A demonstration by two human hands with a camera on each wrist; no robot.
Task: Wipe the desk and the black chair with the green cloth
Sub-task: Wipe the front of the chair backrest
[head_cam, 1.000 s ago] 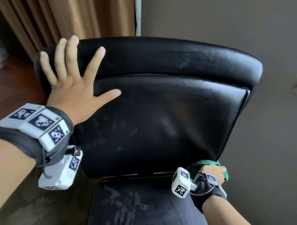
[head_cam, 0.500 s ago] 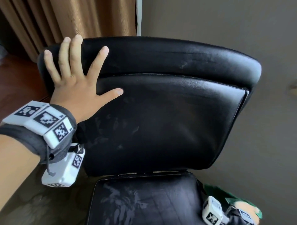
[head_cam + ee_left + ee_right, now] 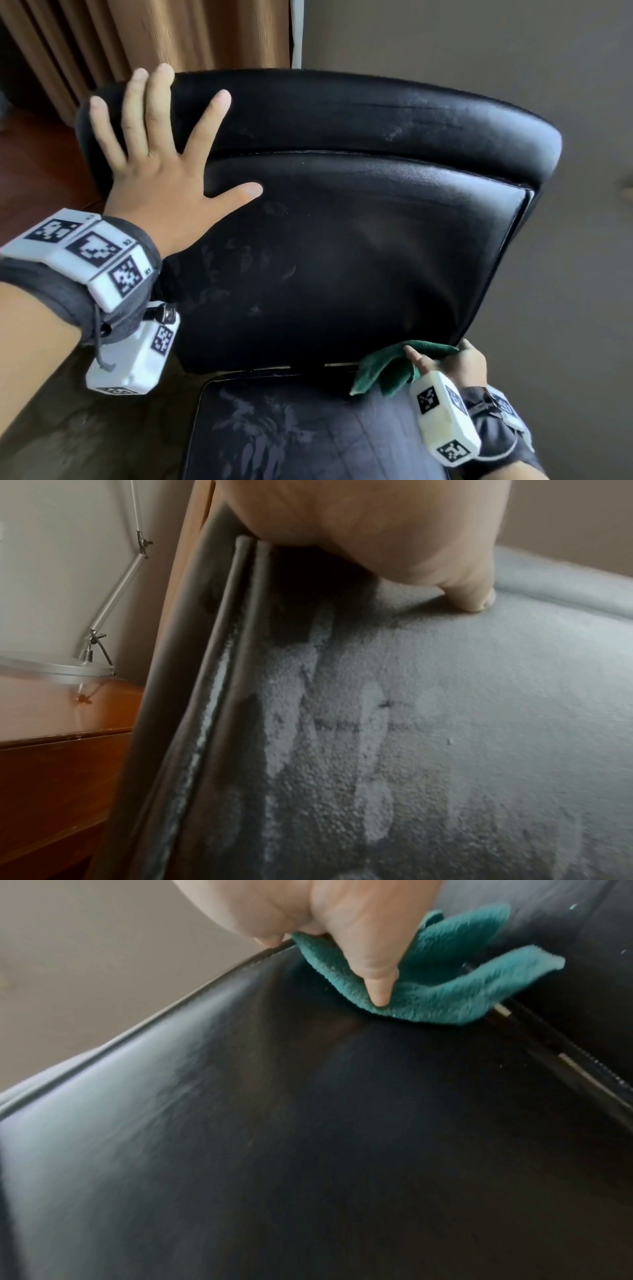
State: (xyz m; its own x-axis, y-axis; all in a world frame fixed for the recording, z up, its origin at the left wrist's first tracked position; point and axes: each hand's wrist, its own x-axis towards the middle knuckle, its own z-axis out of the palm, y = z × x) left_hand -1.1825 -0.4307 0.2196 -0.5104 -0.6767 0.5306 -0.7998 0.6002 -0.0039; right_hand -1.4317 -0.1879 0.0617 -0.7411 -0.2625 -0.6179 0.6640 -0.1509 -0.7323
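- Two hands are seen on the black chair (image 3: 376,113), so the chair step is judged to be in hand, not the desk.
- Nearest, the seat (image 3: 291,438) is marked with pale smears and is touched by neither hand.
- Just beyond it, the green cloth (image 3: 383,373) is pinched by the right hand (image 3: 469,359) at the lower right corner of the backrest (image 3: 359,257). The thumb is pressed on the cloth against the front face, while the other fingers are placed at the edge, mostly hidden.
- Further up, finger-shaped smudges (image 3: 239,267) are spread over the left half of the backrest.
- At the upper left, the left hand (image 3: 157,178) is laid flat with fingers straight and spread, and nothing is gripped — the chair is probably being steadied by it.
- Next, a firm sweep of the cloth across the backrest towards those smudges is called for — with the brace kept, so that the chair is not swivelled away.
- Farthest, the desk (image 3: 51,710), with a lamp (image 3: 113,588) on it, is seen just beside the chair. Whether it has been wiped cannot be told.
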